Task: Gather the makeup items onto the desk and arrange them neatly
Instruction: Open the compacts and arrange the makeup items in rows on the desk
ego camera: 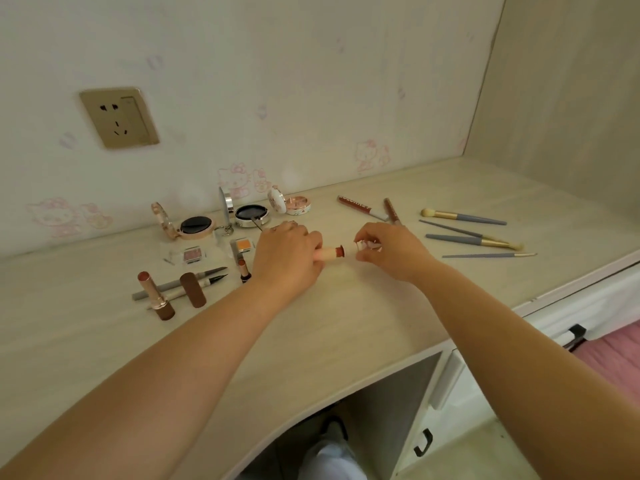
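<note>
Here, pale wooden desk (pixel 346 317) carries scattered makeup. Left hand (pixel 285 258) lies low on desk centre, fingers curled round pink lipstick tube (pixel 327 253), red tip showing. Right hand (pixel 388 249) close beside, fingertips pinching small cap (pixel 360 244) just off tube end. Grey-handled brushes (pixel 467 237) right; open compacts (pixel 221 220) by wall.

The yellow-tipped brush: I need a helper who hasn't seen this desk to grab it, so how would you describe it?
Start at the desk and go to its right end, where four grey-handled brushes lie in a loose stack. The yellow-tipped brush is the one nearest the wall. Its fluffy pale-yellow head points left, toward the two dark red tubes; the other three point right.
</note>
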